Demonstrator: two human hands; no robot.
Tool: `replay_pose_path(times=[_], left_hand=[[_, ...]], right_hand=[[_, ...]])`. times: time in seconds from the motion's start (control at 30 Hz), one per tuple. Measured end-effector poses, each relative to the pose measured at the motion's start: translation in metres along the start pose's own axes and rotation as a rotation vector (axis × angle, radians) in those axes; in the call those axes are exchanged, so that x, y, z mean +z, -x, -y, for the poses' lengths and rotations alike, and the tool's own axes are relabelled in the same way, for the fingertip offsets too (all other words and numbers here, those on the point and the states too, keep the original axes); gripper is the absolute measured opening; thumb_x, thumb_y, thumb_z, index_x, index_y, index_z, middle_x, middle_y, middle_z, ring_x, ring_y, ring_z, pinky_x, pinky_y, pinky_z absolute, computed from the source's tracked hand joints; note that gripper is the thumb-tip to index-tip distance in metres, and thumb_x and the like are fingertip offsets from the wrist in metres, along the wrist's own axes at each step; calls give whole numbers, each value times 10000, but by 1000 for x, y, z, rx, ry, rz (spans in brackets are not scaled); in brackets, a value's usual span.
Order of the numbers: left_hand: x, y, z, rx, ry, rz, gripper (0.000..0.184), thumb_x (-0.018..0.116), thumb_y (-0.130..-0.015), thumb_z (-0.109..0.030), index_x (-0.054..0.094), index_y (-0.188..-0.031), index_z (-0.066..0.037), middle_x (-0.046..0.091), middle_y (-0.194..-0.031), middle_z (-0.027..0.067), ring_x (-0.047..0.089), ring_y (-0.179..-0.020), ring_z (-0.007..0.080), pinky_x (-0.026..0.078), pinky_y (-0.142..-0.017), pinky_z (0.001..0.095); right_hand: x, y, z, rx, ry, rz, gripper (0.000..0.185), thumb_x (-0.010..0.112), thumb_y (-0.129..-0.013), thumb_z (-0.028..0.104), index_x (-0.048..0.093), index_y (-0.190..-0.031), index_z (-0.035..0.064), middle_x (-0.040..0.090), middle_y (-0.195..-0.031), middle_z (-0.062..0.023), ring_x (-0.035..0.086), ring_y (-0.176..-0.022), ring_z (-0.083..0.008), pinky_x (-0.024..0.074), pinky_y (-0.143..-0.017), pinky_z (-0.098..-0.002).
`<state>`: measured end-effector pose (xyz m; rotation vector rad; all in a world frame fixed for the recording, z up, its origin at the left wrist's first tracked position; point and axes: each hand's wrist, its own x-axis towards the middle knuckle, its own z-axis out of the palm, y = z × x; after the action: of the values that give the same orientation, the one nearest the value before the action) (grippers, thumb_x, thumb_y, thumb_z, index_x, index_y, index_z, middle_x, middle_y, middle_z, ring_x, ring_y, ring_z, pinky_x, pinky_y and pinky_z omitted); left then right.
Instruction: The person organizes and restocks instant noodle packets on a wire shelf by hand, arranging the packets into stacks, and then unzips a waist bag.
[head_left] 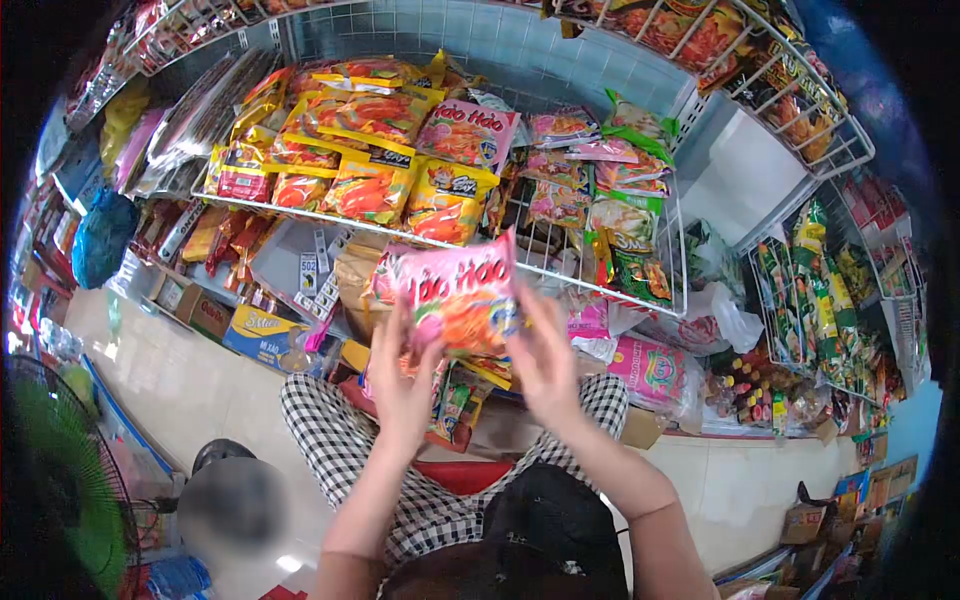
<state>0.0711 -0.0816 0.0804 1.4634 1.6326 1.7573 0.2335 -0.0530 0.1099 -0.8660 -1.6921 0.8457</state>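
Wire shelf, packets heaped. My left hand and right hand grip the pink packet at opposite sides; slick wrapper could slip if either hold loosens.

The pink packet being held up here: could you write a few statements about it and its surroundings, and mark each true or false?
1. The left hand and right hand both hold the pink packet. True.
2. The wire shelf holds no yellow packets. False: several yellow packets lie on the wire shelf.
3. The person's trousers are checked. True.
4. The fan stands at the picture's right edge. False: the fan is at the left.
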Motion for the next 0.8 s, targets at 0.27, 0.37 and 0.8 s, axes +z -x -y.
replay_pose_path(times=[0.27, 0.37, 0.8], left_hand=[[121, -116, -2, 230, -97, 386, 515, 641, -778, -61, 477, -1265, -35, 562, -974, 172, 576, -860, 280, 468, -715, 353], [168, -124, 45, 323, -370, 432, 458, 605, -775, -69, 507, -1220, -25, 571, -974, 215, 587, -868, 338, 479, -728, 392], [160, -116, 23, 176, -549, 524, 242, 620, -755, -211, 660, -941, -63, 622, -843, 185, 624, -788, 347, 510, -699, 436]], right_hand=[[-89, -110, -62, 44, 115, -342, 393, 511, -898, 144, 487, -1259, -8, 578, -1058, -105, 533, -929, -156, 414, -834, -279], [-96, -117, -111, -8, 258, -376, 323, 512, -877, 216, 580, -1142, 42, 656, -824, -133, 628, -743, -196, 480, -690, -319], [-80, -104, -99, 144, 933, -219, 275, 540, -825, 301, 666, -852, 58, 656, -721, -147, 636, -692, -331, 482, -722, -419]])
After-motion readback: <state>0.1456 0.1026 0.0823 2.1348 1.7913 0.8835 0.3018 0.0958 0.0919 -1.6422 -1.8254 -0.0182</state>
